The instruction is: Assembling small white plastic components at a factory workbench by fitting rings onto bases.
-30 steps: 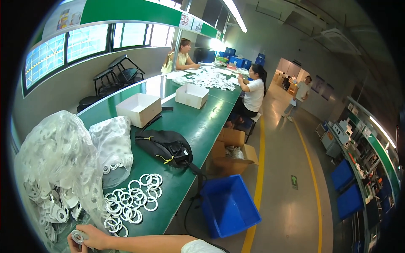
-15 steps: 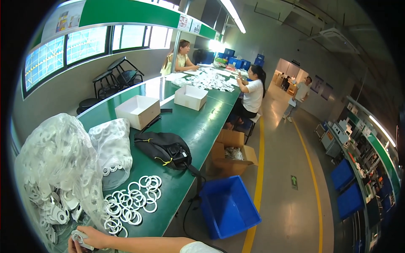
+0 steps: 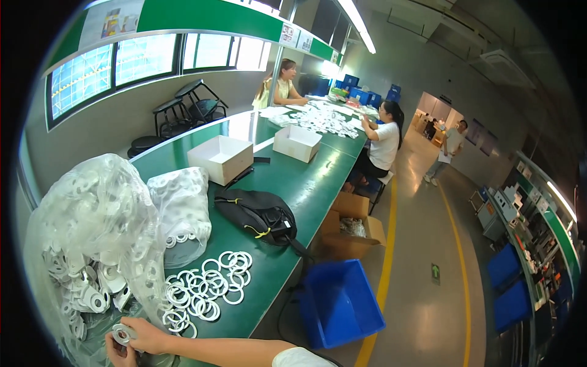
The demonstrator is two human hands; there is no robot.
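Head view: both hands at lower left edge of green table (image 3: 306,183). Right hand (image 3: 147,335) and left hand (image 3: 117,352) pinch 1 white ring (image 3: 122,334) btwn fingers, just beside loose ring pile (image 3: 205,290) and clear bag of rings (image 3: 92,238).

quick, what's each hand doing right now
left hand: mostly cut off at the frame edge, touching the white ring; grip cannot be told
right hand: pinching the same white ring

A factory assembly hall: a long green tabletop (image 3: 306,183) carries heaps of white plastic rings (image 3: 205,287) and open white cardboard boxes (image 3: 221,158), seated workers (image 3: 384,144) sort parts farther along, blue plastic bins (image 3: 339,303) stand on the yellow-lined concrete floor (image 3: 422,244).
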